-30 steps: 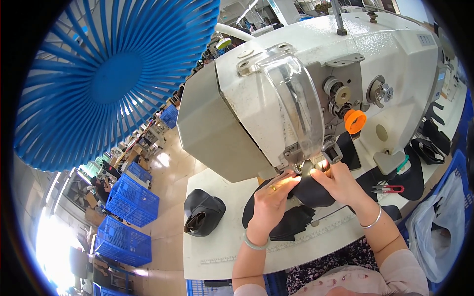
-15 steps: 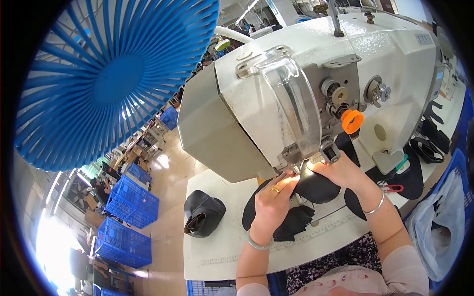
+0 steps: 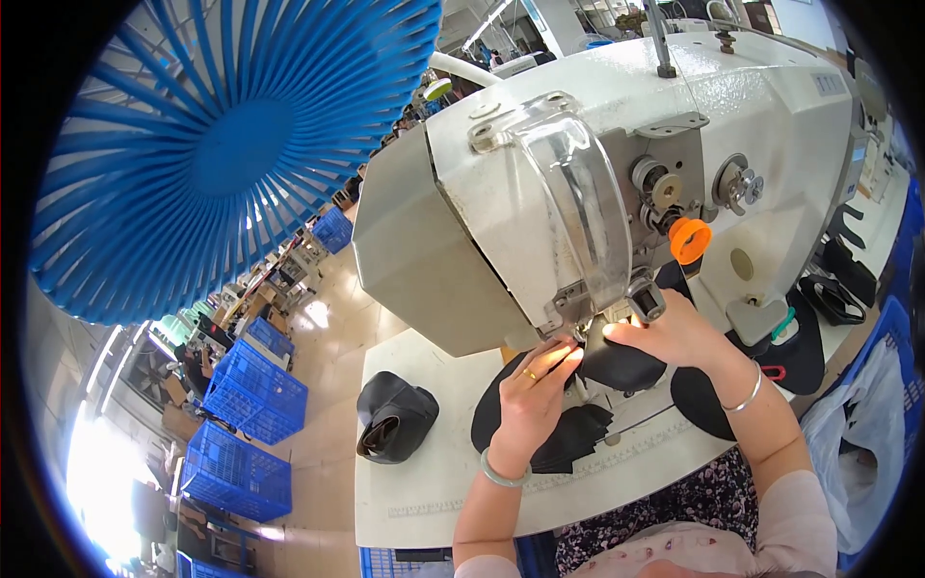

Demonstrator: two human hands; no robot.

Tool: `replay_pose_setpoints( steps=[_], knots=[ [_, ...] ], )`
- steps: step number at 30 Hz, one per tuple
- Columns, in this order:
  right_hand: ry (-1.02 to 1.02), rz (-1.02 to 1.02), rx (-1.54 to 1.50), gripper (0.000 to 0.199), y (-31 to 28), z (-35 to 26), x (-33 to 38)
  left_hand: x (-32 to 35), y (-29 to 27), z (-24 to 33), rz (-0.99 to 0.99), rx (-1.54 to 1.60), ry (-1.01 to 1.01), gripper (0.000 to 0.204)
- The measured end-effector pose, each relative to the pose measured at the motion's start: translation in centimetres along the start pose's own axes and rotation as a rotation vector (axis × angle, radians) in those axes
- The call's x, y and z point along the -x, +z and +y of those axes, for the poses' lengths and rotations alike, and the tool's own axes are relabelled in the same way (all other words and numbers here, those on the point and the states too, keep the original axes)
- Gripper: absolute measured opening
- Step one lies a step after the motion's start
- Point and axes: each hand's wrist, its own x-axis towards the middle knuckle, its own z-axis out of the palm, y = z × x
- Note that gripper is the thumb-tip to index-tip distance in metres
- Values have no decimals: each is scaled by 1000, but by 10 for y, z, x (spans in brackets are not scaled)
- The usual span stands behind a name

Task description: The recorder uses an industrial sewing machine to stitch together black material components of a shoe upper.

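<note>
**Fingertips Crowding the Stitching Point on a Black Piece**

From where I'm standing, the curved black piece (image 3: 624,366) is lying at the stitching point under the sewing machine (image 3: 482,241), between the two hands. The left hand (image 3: 535,390) is holding its fingers close together, pointing toward the lit metal; its thumb isn't showing, so I cannot tell whether that grip is pinching anything. The right hand (image 3: 679,332) is resting its thumb at the upper edge of the black piece, but its other fingers are hiding, so I cannot tell whether that grip is closing on it.

To my eye, the left fingertips are sitting riskily near the needle's path; a slip of the material could be putting one under it. Uneven pulling by the two hands could be bending the seam or puckering it. The flat dark piece (image 3: 568,445) beside the left hand is lying near enough that a drag could be catching it too. On the right, a bumping forearm could be knocking the red snips (image 3: 773,372) along the worktop (image 3: 414,501).

The needle's tip is getting lost in glare, and the underside of the black piece isn't showing. The right arm is covering the snips' blades. Farther out, the blue fan (image 3: 241,144) is running off the top of my view.
</note>
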Motion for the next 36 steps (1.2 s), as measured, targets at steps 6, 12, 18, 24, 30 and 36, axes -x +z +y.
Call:
replay_pose_setpoints(
  steps=[6,12,18,24,30,36],
  knots=[
    [-11,6,-226,33,8,17,-1,1,3,-2,29,149,-53,30],
    [-71,137,-252,31,5,3,-6,-1,2,4,32,67,-22,29],
    [-138,113,-349,30,2,9,-15,-1,4,11,13,-47,9,31],
    [-135,46,-323,38,2,22,-26,-1,5,14,41,-27,32,33],
    [-232,42,-310,37,10,47,-39,-2,8,13,58,-42,56,33],
    [-156,-9,-264,32,8,57,-49,-3,13,19,84,-155,38,29]
  ],
)
